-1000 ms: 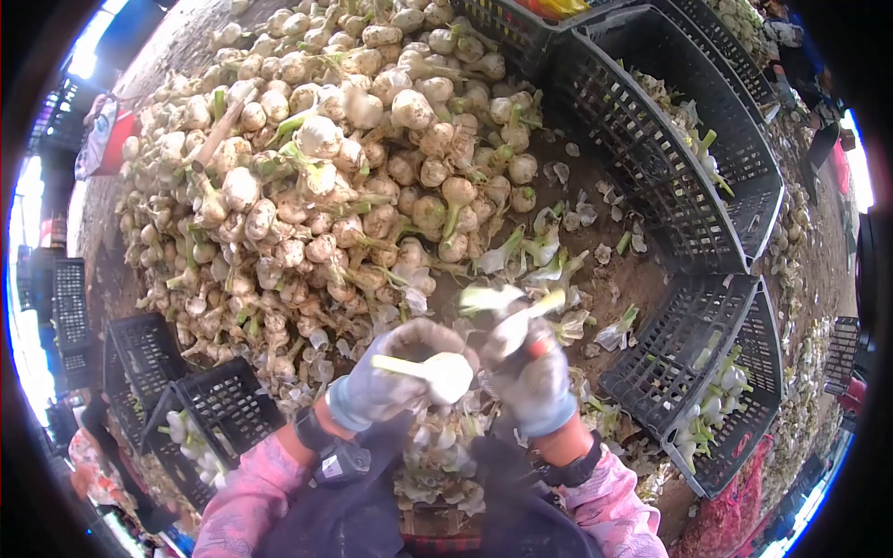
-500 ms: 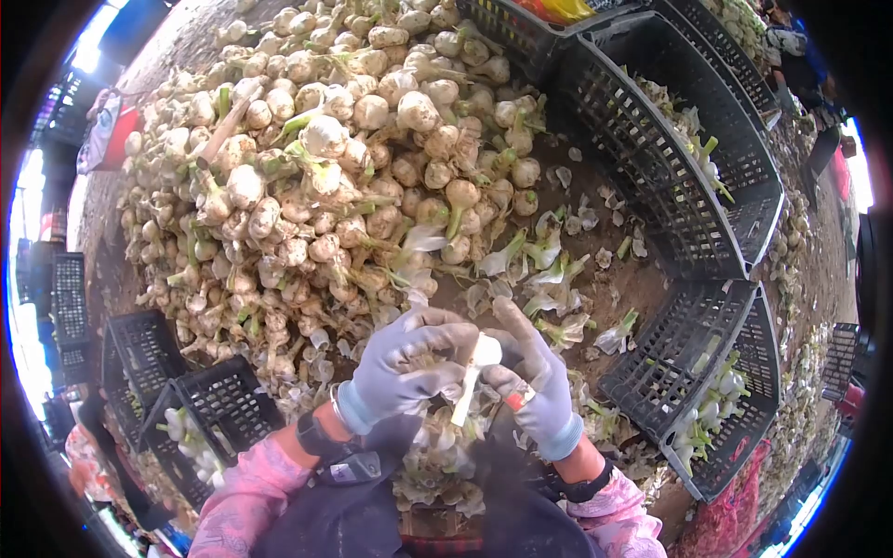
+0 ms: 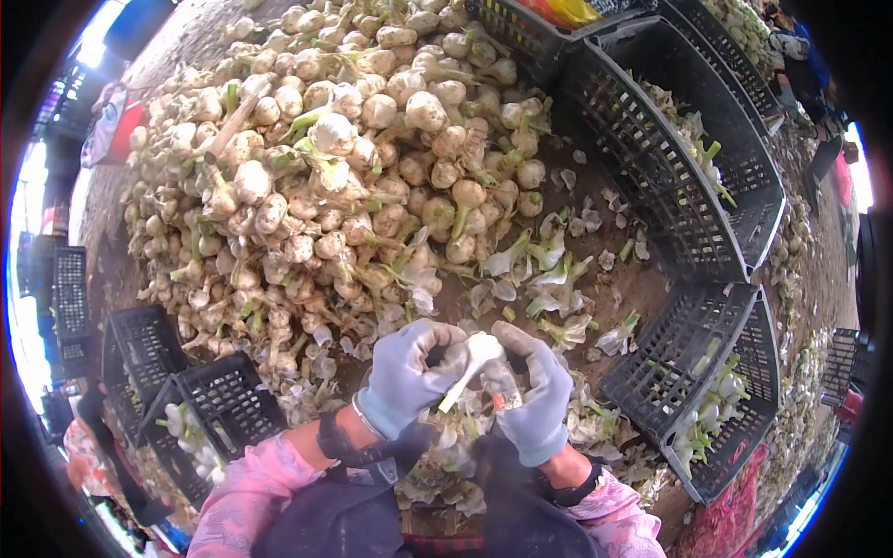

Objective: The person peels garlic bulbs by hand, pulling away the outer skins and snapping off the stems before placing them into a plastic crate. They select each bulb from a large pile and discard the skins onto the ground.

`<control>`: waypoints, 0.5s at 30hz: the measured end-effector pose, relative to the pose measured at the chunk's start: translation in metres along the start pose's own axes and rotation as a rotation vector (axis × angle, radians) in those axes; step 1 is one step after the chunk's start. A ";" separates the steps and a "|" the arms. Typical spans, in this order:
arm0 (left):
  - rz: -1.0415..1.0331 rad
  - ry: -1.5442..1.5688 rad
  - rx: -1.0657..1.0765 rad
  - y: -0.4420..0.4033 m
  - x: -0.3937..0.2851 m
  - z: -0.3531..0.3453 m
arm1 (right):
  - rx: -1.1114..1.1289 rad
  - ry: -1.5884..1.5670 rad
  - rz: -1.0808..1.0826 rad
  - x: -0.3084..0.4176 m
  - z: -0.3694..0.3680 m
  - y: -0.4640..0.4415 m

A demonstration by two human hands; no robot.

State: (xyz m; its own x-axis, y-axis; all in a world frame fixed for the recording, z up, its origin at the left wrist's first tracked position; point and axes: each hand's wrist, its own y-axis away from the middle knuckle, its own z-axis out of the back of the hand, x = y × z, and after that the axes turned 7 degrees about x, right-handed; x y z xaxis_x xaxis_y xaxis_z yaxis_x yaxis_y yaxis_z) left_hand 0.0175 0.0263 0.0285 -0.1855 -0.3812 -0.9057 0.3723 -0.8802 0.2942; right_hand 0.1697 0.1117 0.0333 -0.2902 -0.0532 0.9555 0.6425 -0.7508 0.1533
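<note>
A white garlic bulb [image 3: 484, 351] is held between my two gloved hands, its short green-white stem slanting down to the left. My left hand [image 3: 409, 372] pinches the bulb from the left with thumb and fingers. On the other side, my right hand [image 3: 535, 386] has its fingers closed against the bulb, with a small reddish item showing near its lower fingers; what that item is I cannot make out. Loose peeled skins [image 3: 446, 456] lie below the hands. Beyond them rises a large heap of unpeeled garlic [image 3: 326, 214].
Black crates with garlic stand at the right [image 3: 688, 372], upper right [image 3: 651, 167] and lower left [image 3: 228, 405]. Skins and cut stems [image 3: 558, 279] are scattered on the ground. A pink net [image 3: 735, 493] lies at lower right. Part of another person [image 3: 800, 70] shows at upper right.
Both hands have closed in around the bulb, which now tilts with its stem to the lower left. Half a second ago the right fingers were more spread.
</note>
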 end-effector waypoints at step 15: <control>0.271 0.963 0.186 -0.002 0.006 0.009 | 0.397 -0.851 -0.362 -0.037 0.012 -0.013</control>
State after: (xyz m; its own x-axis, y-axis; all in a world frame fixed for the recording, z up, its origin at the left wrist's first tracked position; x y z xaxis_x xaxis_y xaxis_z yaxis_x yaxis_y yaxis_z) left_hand 0.0070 0.0232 0.0251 0.7255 -0.2571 -0.6384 0.1307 -0.8592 0.4946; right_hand 0.1803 0.1311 -0.0014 -0.0112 0.7393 0.6733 0.8508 -0.3467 0.3949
